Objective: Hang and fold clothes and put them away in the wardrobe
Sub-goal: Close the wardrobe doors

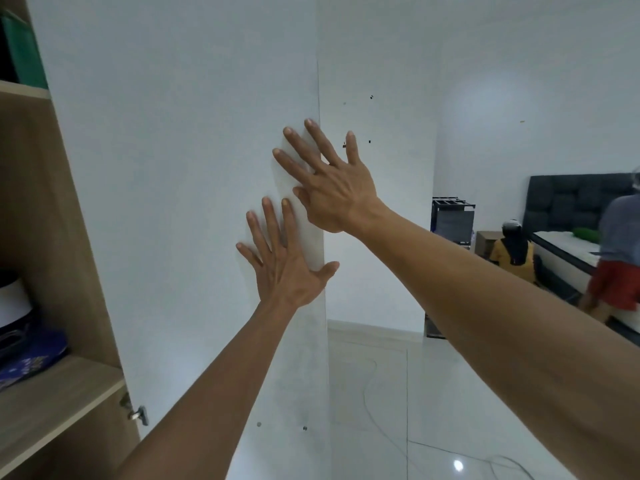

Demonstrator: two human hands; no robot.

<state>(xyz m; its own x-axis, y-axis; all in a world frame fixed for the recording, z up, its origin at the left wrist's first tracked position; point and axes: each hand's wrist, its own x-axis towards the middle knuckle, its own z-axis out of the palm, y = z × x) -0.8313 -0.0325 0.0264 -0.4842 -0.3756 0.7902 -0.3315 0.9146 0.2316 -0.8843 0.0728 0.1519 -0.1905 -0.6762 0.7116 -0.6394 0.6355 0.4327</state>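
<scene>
White wardrobe door (180, 202) fills the view, wooden shelves (52, 407) at 9 o'clock.
Left hand (287, 268) and right hand (332, 188) press flat on the door's free edge, fingers straight and spread, holding nothing; folded blue cloth (31, 358) lies on a shelf.

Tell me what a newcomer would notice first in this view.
Two bare hands with spread fingers lie flat on the white wardrobe door at centre: the left hand lower, the right hand above it by the door's free edge. Wooden shelves with folded items show at left; a bed and people stand far right.
</scene>
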